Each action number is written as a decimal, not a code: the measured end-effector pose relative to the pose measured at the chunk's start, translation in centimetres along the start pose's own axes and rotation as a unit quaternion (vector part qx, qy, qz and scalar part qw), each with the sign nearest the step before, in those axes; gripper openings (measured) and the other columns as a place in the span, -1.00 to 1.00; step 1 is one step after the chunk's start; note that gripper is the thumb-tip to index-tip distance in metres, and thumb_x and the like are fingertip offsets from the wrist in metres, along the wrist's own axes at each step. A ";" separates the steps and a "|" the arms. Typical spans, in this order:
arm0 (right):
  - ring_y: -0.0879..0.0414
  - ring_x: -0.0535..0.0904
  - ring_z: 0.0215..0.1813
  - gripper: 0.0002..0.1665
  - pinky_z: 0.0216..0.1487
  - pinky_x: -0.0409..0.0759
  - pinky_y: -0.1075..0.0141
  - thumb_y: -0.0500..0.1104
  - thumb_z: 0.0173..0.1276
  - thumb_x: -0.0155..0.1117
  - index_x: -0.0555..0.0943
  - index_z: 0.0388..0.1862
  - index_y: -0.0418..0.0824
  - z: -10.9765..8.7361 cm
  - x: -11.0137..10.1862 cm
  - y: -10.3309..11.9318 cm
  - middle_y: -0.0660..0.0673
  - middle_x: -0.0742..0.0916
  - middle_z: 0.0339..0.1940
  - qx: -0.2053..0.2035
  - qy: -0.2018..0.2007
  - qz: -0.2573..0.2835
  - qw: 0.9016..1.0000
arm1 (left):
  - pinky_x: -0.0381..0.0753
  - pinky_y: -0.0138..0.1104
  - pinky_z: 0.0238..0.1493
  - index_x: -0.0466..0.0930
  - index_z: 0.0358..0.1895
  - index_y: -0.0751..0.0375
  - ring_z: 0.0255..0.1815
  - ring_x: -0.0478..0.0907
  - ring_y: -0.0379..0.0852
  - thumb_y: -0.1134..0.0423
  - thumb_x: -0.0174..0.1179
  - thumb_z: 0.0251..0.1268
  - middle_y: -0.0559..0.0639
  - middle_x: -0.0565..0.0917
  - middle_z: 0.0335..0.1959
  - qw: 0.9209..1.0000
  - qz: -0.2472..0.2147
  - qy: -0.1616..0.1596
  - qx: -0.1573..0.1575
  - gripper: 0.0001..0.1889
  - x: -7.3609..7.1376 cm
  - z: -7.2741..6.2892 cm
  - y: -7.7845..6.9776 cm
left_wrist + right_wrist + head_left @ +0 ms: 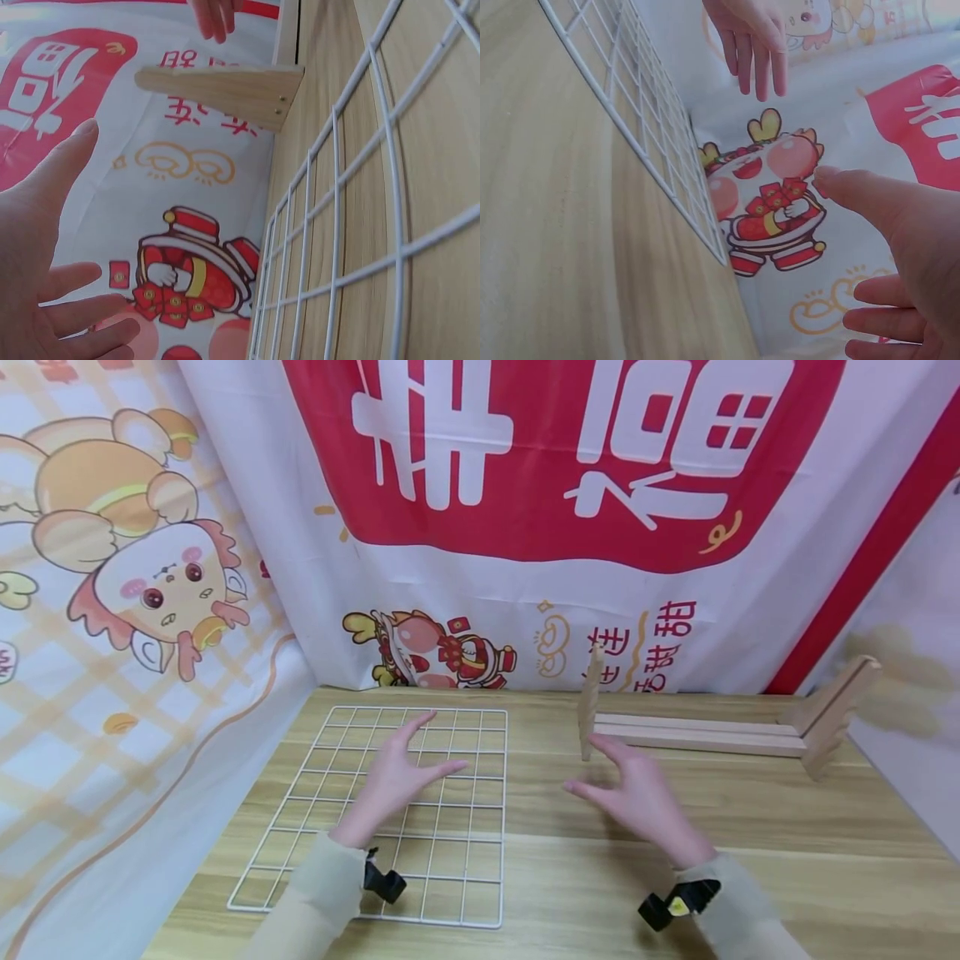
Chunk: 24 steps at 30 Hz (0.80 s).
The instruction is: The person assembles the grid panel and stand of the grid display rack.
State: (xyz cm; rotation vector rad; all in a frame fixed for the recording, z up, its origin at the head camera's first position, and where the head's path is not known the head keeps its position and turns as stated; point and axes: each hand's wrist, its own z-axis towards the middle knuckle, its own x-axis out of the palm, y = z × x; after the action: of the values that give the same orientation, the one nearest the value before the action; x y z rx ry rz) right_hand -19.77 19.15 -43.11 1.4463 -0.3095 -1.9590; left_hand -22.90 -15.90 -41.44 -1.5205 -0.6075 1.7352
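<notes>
Wire grid (pixel 420 810): your white panel lies flat on the wooden table (pixel 600 877), at about 9 o'clock from the table's middle.
Left hand (pixel 397 777): you have it released above the grid, fingers spread, holding nothing; whether it touches the wire is hard to tell.
Right hand (pixel 637 793): also released, fingers straight, over bare table at 3 o'clock from the grid, well apart from it.
Wooden rack (pixel 712 735): lies at 12 o'clock from your right hand, its near upright (pixel 590 710) just beyond your fingertips.
Backdrop (pixel 525 485): a red and white banner hangs behind the table.
</notes>
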 end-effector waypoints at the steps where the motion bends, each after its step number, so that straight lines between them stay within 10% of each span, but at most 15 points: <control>1: -0.27 0.46 0.38 0.07 0.37 0.41 -0.17 0.34 0.13 0.54 0.47 0.43 -0.29 0.0 0.2 0.1 -0.32 0.55 0.38 -0.001 0.001 0.003 1.000 | 0.25 0.19 0.43 0.31 0.53 -0.06 0.54 0.18 0.16 -0.39 0.49 -0.08 0.05 0.30 0.54 1.000 -0.001 -0.004 0.001 0.06 -0.3 0.0 0.4; 24: -0.15 0.47 0.38 -0.03 0.44 0.34 -0.10 0.17 0.08 0.64 0.53 0.36 -0.30 -0.3 4.8 2.2 -0.22 0.61 0.33 0.034 0.077 0.074 0.994 | 0.15 0.25 0.45 0.15 0.60 0.16 0.52 0.13 0.36 -0.28 0.43 0.14 0.28 0.22 0.55 0.997 0.002 -0.028 -0.069 0.06 -8.3 -1.3 8.4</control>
State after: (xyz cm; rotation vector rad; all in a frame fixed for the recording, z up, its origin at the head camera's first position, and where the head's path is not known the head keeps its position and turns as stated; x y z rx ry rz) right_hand -19.42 14.50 -45.64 1.5616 -0.4053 -1.7243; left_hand -23.29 -27.69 -42.84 -1.5718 -0.7659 1.7758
